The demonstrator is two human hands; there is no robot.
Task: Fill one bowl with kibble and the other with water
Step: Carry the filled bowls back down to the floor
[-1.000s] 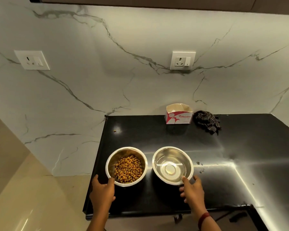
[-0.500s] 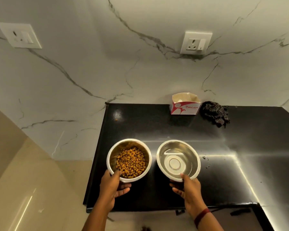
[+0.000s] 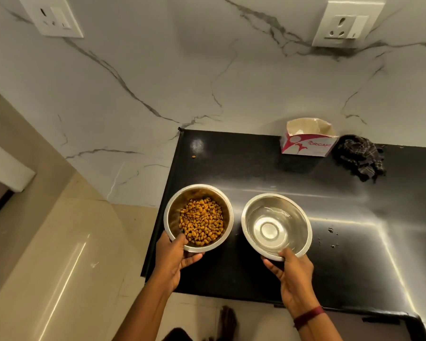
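Over the black counter (image 3: pixel 256 173): kibble bowl (image 3: pixel 175 210) beside water bowl (image 3: pixel 298 217).
Left hand (image 3: pixel 172 257): grips the kibble bowl.
Right hand (image 3: pixel 293 274): grips the water bowl.

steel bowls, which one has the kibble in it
The left bowl, gripped by the left hand, holds brown kibble; the right bowl holds only water.

Showed two bare forearms, uncovered from the lower edge of the view up to the left hand (image 3: pixel 172 259) and the right hand (image 3: pixel 293 276). Wore a single narrow band (image 3: pixel 308 316) of dark red, close to maroon in the warm light, snug round the right wrist just behind the hand. Looked plain and of even width along the stretch in view, without any readable marking. Could not be told apart as thread, cloth or rubber.
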